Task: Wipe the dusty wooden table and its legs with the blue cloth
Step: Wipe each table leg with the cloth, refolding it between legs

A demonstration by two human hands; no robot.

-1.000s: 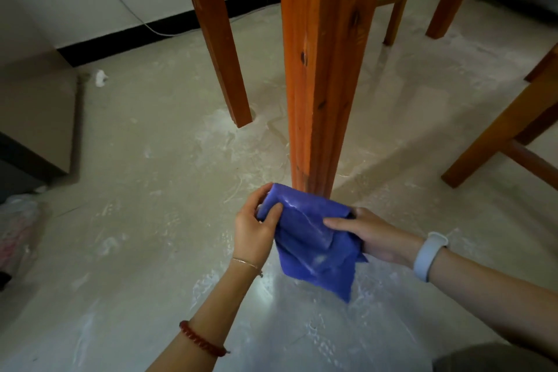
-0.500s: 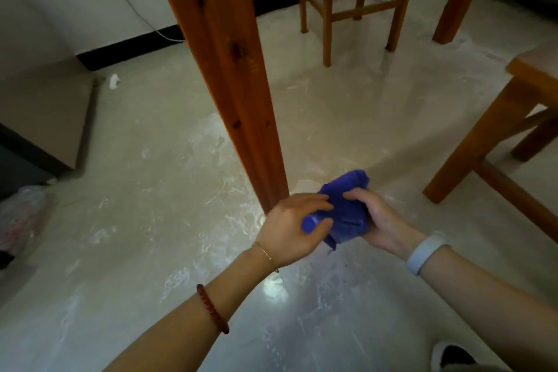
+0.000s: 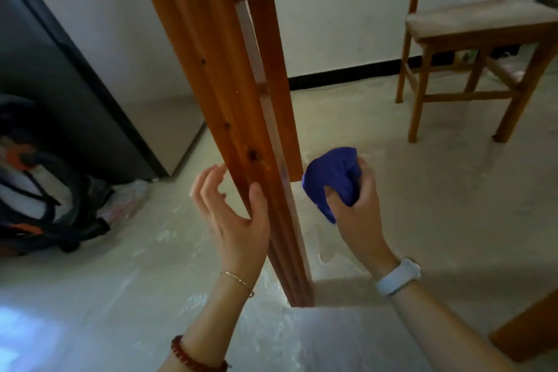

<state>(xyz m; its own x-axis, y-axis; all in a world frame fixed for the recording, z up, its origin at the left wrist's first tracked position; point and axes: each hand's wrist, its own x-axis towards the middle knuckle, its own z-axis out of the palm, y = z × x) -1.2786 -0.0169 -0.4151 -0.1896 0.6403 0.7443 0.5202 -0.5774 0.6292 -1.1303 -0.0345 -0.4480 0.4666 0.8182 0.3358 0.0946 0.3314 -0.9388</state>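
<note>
Dusty pale floor (image 3: 422, 220) is showing smears around the near table leg (image 3: 229, 100). Blue cloth (image 3: 332, 178) is now sitting bunched in the right hand (image 3: 359, 214) alone, fingers clamped round it, just right of the leg and apart from the wood. Left hand (image 3: 232, 214) is lying loose, fingers (image 3: 208, 184) apart, thumb against the leg. Half a second ago both hands were gripping the cloth. Judgement: regrip is finishing and the next leg stroke is pending.

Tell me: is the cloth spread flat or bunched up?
Bunched up. The right hand grips the cloth as a tight wad, with one corner hanging below.
</note>
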